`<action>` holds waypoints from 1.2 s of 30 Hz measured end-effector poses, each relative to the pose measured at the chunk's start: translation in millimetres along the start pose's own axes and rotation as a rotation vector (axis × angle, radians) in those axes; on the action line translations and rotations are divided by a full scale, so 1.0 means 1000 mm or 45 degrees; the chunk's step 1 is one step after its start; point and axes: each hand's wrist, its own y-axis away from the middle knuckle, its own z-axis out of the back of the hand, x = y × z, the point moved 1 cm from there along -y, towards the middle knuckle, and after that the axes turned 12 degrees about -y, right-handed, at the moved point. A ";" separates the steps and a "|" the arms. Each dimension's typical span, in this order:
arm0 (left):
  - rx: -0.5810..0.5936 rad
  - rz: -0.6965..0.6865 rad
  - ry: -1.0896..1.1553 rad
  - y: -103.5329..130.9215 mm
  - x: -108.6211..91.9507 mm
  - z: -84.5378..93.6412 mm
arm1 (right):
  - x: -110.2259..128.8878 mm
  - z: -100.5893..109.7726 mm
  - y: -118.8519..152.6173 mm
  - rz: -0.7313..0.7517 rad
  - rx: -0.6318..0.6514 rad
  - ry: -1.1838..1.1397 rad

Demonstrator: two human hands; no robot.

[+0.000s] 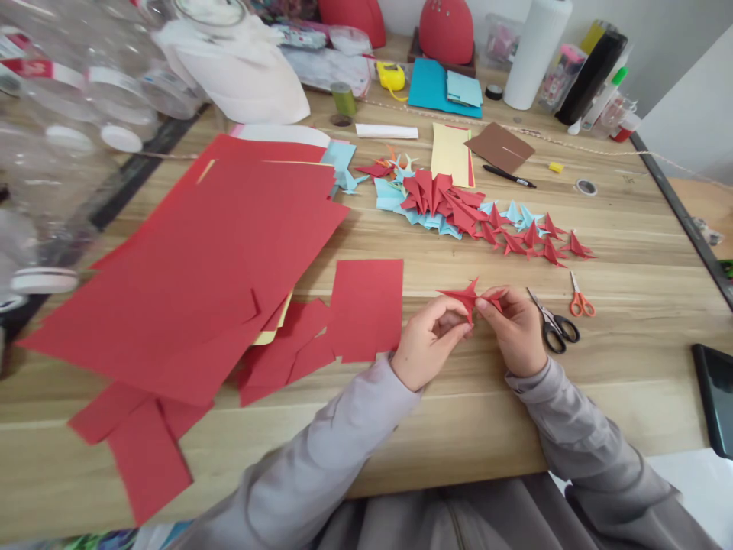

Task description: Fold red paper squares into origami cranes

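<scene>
Folded red paper figure (470, 296) between two bare hands, seen from above. Fingertips cover part of its middle and its lower edge, so the full outline is hard to make out. Left of the hands, the clear plastic bottles (114, 99) are blurred and cut off by the view's edge; far right of them, a dark flat device (715, 397) is likewise cut off. The large red sheets (200, 252) left of the hands overlap one another and hide most of the yellow sheets beneath, whose number cannot be told.

The figure lies in the grasp of both hands, just above the counter (447, 428) or touching it; which of the two cannot be told. The left hand (432, 341) is closed in a pinch on its left part, one point projecting beyond the fingers; the right hand (518, 328) pinches its right part between thumb and fingers. Just right of the right hand lie the black scissors (558, 328), with the orange scissors (581, 302) farther right. Just left of the left hand is a smaller red sheet (366, 305). Beyond both hands, small red and light-blue folded figures (530, 233) form a clustered band, with a black pen (509, 177) behind it.
</scene>
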 end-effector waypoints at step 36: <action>-0.036 0.323 0.281 -0.002 -0.008 0.003 | 0.004 -0.002 0.004 0.069 0.068 0.072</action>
